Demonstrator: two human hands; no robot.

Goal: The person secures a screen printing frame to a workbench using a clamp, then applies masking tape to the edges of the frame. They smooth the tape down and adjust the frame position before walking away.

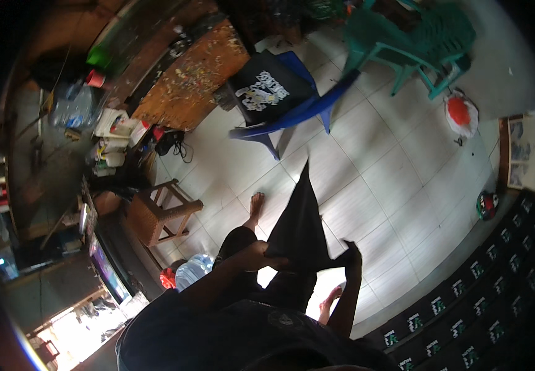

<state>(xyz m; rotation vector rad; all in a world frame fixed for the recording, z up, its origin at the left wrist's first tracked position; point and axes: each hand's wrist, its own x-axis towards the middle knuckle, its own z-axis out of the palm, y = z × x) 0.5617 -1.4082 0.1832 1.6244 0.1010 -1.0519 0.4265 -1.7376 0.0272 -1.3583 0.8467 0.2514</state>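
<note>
A black piece of cloth [301, 226] is stretched between my two hands in front of my legs, one corner pointing away from me. Its exact kind of garment cannot be made out. My left hand [259, 255] is closed on its left edge. On the other side, my right hand [353, 254] grips a raised corner, and the fabric sags between the two. Farther ahead, a black cloth with a white print [262, 89] lies over a blue plastic chair [298, 117].
A brown stool [159, 213] and a clear plastic bottle [194, 271] stand at left. An orange-brown wooden table [193, 74] is beyond. Green plastic chairs [416, 43] are far right, near a white-and-red bundle [460, 114]. Rows of printed black cloths [465, 297] lie at lower right.
</note>
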